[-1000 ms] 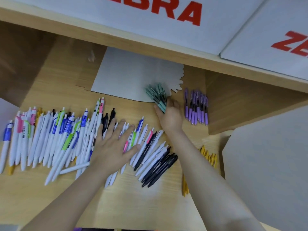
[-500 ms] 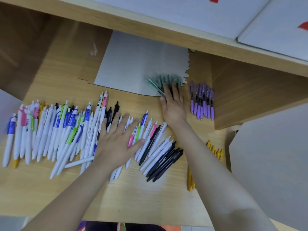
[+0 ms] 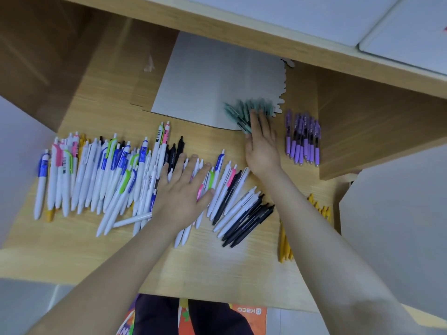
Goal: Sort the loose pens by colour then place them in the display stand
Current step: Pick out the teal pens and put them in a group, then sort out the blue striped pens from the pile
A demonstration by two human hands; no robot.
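Note:
Many loose white pens [image 3: 96, 175] with blue, green and pink clips lie in a wide row across the wooden shelf [image 3: 217, 269]. My left hand [image 3: 183, 192] rests flat on the middle of that row, fingers straight. Farther back, my right hand [image 3: 262, 143] lies flat with its fingertips on a fanned bunch of teal pens [image 3: 242, 111], blurred. A group of purple pens [image 3: 302, 139] lies just right of that hand. Black pens [image 3: 249, 221] lie below it.
A grey card sheet [image 3: 208, 83] lies at the back under the upper shelf board [image 3: 266, 32]. Yellow pens [image 3: 285, 247] lie by the right edge. A wooden side panel [image 3: 377, 131] closes the right; a grey wall [image 3: 396, 228] stands beyond.
My right hand has opened flat over the teal pens and spread them into a fan toward the back. My left hand stayed on the white pens.

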